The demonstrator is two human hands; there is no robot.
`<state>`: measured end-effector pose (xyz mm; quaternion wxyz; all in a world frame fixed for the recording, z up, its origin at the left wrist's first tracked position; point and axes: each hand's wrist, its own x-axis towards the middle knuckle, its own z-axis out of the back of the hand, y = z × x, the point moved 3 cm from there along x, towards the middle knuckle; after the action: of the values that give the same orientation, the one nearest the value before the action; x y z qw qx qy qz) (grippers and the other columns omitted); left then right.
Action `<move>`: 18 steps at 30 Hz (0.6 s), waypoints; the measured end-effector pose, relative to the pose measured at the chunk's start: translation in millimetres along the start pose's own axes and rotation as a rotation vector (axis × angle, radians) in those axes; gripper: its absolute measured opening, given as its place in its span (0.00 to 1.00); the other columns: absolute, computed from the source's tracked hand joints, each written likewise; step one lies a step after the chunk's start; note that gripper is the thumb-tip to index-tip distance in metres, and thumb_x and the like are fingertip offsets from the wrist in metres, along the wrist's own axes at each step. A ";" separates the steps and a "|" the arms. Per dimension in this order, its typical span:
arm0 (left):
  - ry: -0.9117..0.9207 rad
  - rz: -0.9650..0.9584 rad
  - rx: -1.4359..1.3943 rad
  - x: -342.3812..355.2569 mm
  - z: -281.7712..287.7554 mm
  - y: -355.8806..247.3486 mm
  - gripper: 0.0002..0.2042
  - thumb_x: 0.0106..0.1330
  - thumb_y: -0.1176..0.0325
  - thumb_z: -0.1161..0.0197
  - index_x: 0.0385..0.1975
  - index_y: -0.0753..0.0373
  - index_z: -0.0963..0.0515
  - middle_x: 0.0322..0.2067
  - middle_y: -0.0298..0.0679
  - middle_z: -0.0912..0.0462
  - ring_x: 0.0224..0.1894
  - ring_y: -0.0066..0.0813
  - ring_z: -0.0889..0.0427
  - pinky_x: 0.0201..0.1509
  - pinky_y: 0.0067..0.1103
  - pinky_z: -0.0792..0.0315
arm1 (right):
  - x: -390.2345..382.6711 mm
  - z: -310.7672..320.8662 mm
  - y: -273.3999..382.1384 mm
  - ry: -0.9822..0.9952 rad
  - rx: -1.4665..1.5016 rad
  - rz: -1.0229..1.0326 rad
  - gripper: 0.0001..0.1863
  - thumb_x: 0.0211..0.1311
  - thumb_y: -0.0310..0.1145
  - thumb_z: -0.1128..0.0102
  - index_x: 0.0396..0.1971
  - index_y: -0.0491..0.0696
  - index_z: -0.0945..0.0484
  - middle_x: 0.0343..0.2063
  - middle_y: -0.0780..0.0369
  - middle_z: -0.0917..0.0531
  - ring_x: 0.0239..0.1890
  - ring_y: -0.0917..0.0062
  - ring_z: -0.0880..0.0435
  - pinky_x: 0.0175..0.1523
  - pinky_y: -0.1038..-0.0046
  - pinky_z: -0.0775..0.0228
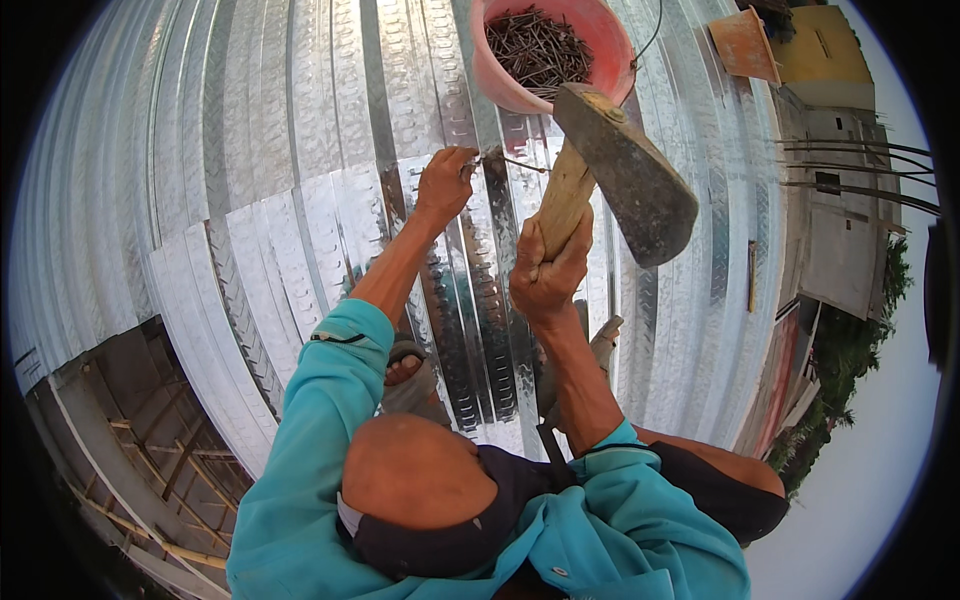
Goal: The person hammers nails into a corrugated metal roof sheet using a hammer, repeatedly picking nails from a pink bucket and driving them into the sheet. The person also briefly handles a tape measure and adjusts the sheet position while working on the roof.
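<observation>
My right hand [552, 262] is closed round the wooden handle of an axe [640, 180], raised above the metal deck. Its broad, dark steel head angles down to the right. My left hand [447, 185] reaches farther forward, thumb and fingers pinched on what looks like a nail, mostly hidden by the fingertips. Just right of those fingers a thin brown nail or wire [527, 165] shows over the sheet. Beyond both hands stands a pink bucket [612, 50] with many brown nails [537, 50] in it, partly behind the axe head.
Ribbed, shiny metal sheets [270, 110] lie under me and overlap near my left hand. Beyond their left edge is an opening with bamboo poles [200, 490] below. An orange bucket [745, 45] stands far right, near bars [860, 165] and buildings. My sandalled foot [404, 370] rests on the deck.
</observation>
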<state>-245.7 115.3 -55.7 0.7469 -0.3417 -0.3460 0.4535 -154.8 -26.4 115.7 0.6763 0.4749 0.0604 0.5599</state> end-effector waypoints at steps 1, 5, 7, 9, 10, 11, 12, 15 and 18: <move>-0.042 -0.058 0.070 -4.1 4.4 -0.9 0.14 0.64 0.72 0.33 0.50 0.60 0.17 0.49 0.43 0.15 0.51 0.46 0.17 0.55 0.33 0.24 | -12.1 -9.3 -12.0 -0.003 -0.038 0.011 0.34 0.66 0.25 0.37 0.65 0.29 0.42 0.34 0.39 0.17 0.25 0.47 0.14 0.29 0.57 0.22; 0.078 -0.111 0.356 -35.8 9.9 2.6 0.15 0.69 0.65 0.35 0.54 0.58 0.19 0.62 0.42 0.22 0.69 0.47 0.29 0.72 0.41 0.36 | -32.3 -35.5 -57.0 0.568 -0.329 -0.512 0.33 0.72 0.37 0.45 0.70 0.36 0.43 0.42 0.36 0.17 0.38 0.41 0.15 0.40 0.47 0.22; 0.147 -0.091 0.430 -43.2 4.1 9.6 0.19 0.73 0.59 0.41 0.61 0.58 0.24 0.69 0.42 0.30 0.75 0.47 0.38 0.78 0.44 0.46 | -23.3 -33.8 -47.0 0.373 -0.271 -0.341 0.34 0.72 0.36 0.44 0.70 0.36 0.43 0.43 0.37 0.17 0.38 0.40 0.15 0.39 0.48 0.22; 0.113 -0.074 0.500 -48.1 9.7 14.6 0.22 0.75 0.57 0.44 0.65 0.57 0.27 0.72 0.42 0.33 0.76 0.47 0.40 0.79 0.43 0.48 | -4.0 -25.4 -12.4 0.217 -0.195 -0.212 0.33 0.71 0.33 0.42 0.69 0.36 0.43 0.44 0.37 0.18 0.37 0.42 0.14 0.39 0.53 0.21; 0.190 -0.034 0.537 -54.4 10.8 15.0 0.25 0.76 0.56 0.47 0.69 0.58 0.32 0.74 0.44 0.37 0.77 0.46 0.42 0.80 0.44 0.50 | 6.5 -16.2 6.5 0.113 -0.154 -0.124 0.31 0.72 0.32 0.41 0.67 0.34 0.41 0.38 0.42 0.17 0.33 0.52 0.14 0.36 0.59 0.20; 0.199 -0.032 0.536 -57.2 10.9 9.2 0.25 0.76 0.56 0.47 0.69 0.59 0.33 0.74 0.45 0.37 0.77 0.46 0.42 0.80 0.43 0.50 | 12.1 -5.1 19.6 -0.004 -0.128 -0.035 0.29 0.73 0.31 0.40 0.65 0.32 0.38 0.32 0.46 0.17 0.28 0.63 0.13 0.34 0.64 0.20; 0.209 -0.029 0.538 -60.9 11.9 3.9 0.25 0.76 0.56 0.48 0.70 0.60 0.33 0.74 0.45 0.37 0.77 0.46 0.42 0.80 0.43 0.50 | 3.5 -6.0 14.3 -0.060 -0.084 -0.006 0.30 0.71 0.29 0.39 0.66 0.32 0.39 0.36 0.43 0.17 0.30 0.57 0.13 0.35 0.63 0.20; 0.276 -0.007 0.538 -67.9 15.4 -6.5 0.27 0.77 0.54 0.50 0.71 0.61 0.36 0.75 0.47 0.40 0.78 0.46 0.44 0.80 0.45 0.51 | -18.8 -13.9 -0.8 -0.129 -0.128 0.117 0.33 0.67 0.26 0.36 0.66 0.33 0.41 0.43 0.37 0.18 0.34 0.44 0.13 0.37 0.59 0.19; 0.305 0.001 0.551 -59.9 20.2 -4.8 0.28 0.78 0.52 0.52 0.73 0.60 0.38 0.76 0.46 0.42 0.79 0.46 0.47 0.80 0.46 0.53 | -19.6 -44.8 -35.6 0.647 -0.409 -0.583 0.31 0.72 0.37 0.47 0.67 0.37 0.43 0.39 0.36 0.17 0.36 0.41 0.14 0.43 0.47 0.22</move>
<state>-281.1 62.9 -53.5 0.8545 -0.1908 -0.0939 0.4739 -164.5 -13.8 57.4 0.8310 0.0969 0.2871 0.4665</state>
